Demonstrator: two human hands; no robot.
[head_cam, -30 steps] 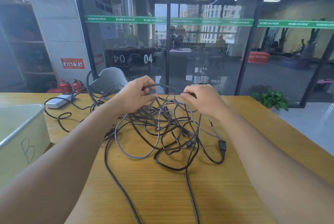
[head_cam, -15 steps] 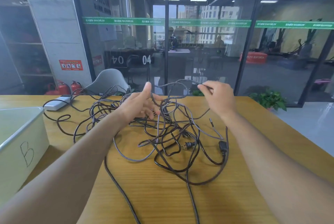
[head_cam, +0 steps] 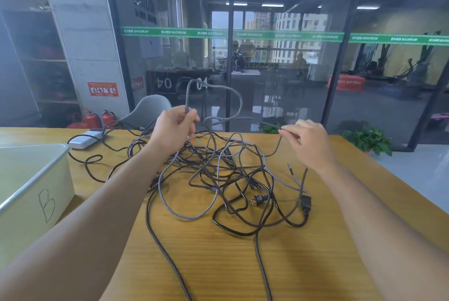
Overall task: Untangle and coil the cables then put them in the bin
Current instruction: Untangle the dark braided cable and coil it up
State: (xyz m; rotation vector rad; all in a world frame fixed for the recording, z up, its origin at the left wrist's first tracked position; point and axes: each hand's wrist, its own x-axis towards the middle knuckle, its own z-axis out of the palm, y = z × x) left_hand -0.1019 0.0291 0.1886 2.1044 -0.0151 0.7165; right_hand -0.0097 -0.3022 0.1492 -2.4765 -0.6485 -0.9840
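A tangle of black and grey braided cables lies on the middle of the wooden table. My left hand is raised above the pile and grips a grey braided cable that arches up in a loop. My right hand pinches the same cable further along, at its fingertips on the right. Black plugs lie at the pile's near right side. A pale bin marked "B" stands at the left edge of the table.
A white power adapter lies at the table's far left with a black lead. Two cables trail toward the near table edge. A grey chair and a glass wall stand behind the table; a potted plant is at right.
Both hands have risen and spread apart, lifting a loop of the braided cable out of the pile. The left hand, open half a second ago, now grips the cable.
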